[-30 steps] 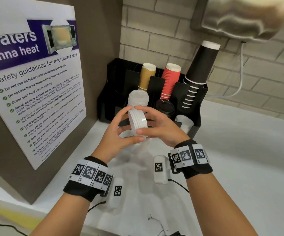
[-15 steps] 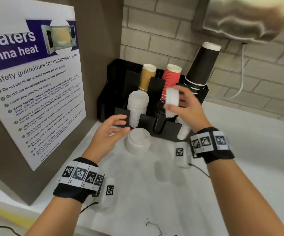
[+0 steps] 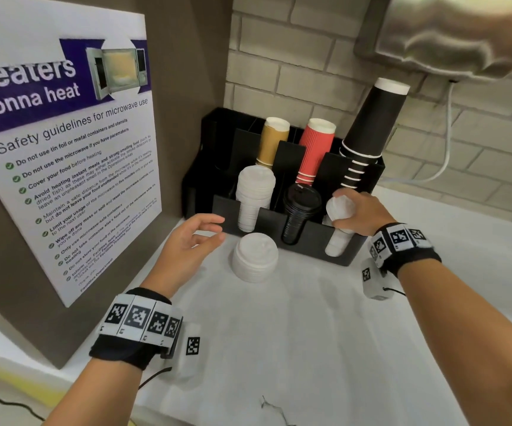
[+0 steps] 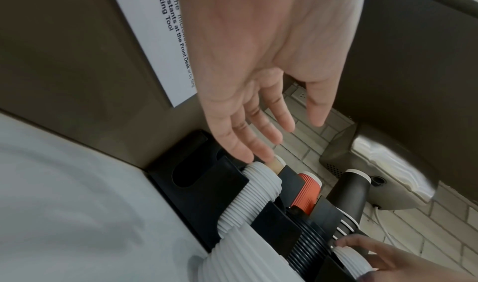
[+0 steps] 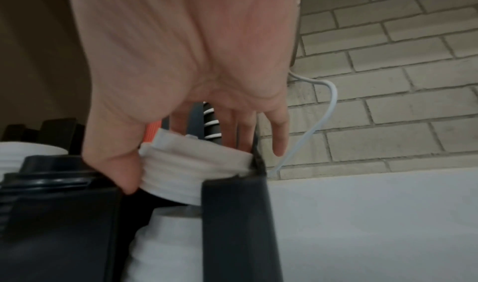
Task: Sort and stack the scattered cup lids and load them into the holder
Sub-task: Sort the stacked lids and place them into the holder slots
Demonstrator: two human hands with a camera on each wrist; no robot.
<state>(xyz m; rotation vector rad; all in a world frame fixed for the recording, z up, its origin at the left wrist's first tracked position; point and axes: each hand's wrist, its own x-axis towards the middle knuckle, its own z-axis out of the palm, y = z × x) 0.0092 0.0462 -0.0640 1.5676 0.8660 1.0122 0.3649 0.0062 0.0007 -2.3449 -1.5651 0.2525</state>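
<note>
Three lid slots front the black holder (image 3: 307,238) on the white counter (image 3: 325,333); my right hand (image 3: 360,215) grips small white ribbed lids (image 5: 196,169) entering the rightmost slot, left hand (image 3: 187,241) loosely spread beside a white lid stack (image 3: 255,256).

This looks like a shared break room kitchen at a workplace. A big poster (image 3: 64,149) on the wall gives safety rules for using the microwave — it talks about a front desk. A black holder (image 3: 282,192) on the white counter (image 3: 310,333) keeps paper cups (image 3: 314,149) and lids — beside a brick wall (image 3: 294,56).
</note>
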